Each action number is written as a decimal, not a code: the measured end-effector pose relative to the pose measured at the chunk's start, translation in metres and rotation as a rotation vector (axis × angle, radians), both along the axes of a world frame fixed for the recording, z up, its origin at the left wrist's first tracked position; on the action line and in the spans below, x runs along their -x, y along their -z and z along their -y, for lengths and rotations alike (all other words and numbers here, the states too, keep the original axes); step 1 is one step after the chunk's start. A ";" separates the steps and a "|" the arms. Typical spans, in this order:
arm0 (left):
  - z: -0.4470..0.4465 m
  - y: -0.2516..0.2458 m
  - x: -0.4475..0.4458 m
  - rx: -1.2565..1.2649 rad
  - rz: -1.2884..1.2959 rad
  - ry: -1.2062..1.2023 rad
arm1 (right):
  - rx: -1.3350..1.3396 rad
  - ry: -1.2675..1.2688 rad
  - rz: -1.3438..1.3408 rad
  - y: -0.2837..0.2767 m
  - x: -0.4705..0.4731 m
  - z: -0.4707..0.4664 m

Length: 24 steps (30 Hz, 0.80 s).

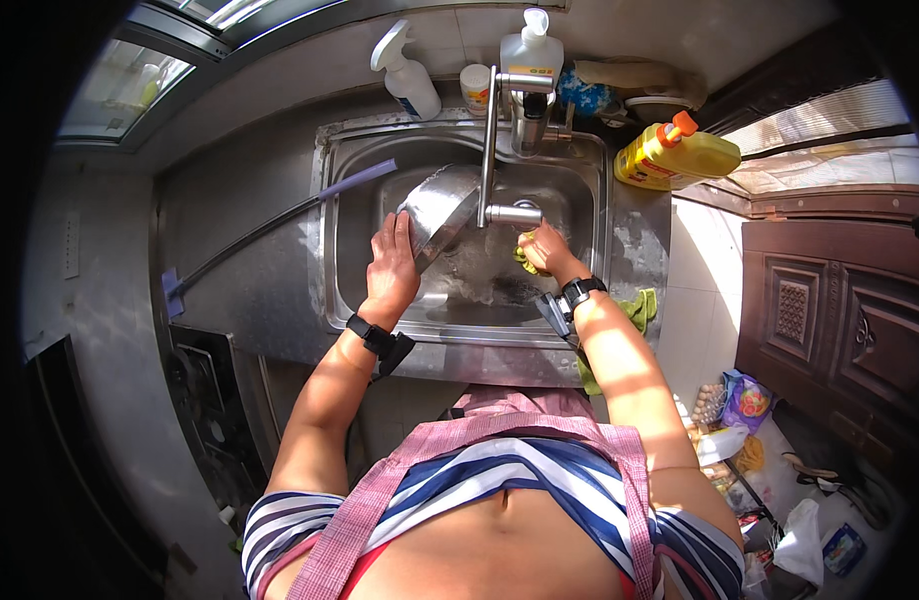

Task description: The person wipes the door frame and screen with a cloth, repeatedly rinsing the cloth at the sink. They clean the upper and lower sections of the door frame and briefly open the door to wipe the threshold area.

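Before me is a stainless steel sink (358, 289) with some water in its bottom. A shiny metal basin (437, 202) is tilted inside it, on the left side. My left hand (393, 259) grips the basin by its near left side, fingers spread along the outer wall. Bunched in my right hand (553, 253) is a yellow-green cloth (527, 259), held low over the right half of the sink. The jointed metal faucet (489, 150) reaches out above the basin, and its spout end (515, 216) is just over my right hand.
Behind the sink stand a white spray bottle (414, 82), a small tub (475, 88) and a pump bottle (531, 52). A yellow detergent jug (677, 154) is at the right corner. A long-handled tool (249, 236) lies across the left counter. A green cloth (639, 309) hangs over the right front edge.
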<state>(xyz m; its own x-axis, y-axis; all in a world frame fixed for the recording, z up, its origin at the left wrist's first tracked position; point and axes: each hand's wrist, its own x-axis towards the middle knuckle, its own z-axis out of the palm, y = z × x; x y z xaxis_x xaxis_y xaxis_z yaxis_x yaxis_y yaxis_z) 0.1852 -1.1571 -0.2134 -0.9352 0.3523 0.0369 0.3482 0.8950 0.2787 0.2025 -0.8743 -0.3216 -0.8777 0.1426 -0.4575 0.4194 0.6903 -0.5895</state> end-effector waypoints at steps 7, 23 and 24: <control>0.012 0.013 0.002 -0.038 -0.052 -0.031 | -0.080 -0.527 0.678 0.006 -0.028 0.039; 0.062 0.159 0.004 -0.491 0.511 -0.477 | 0.027 -0.363 -0.343 0.014 -0.017 -0.025; 0.055 0.168 0.008 -0.627 0.602 -0.472 | -0.061 -0.366 -0.373 0.003 -0.017 -0.028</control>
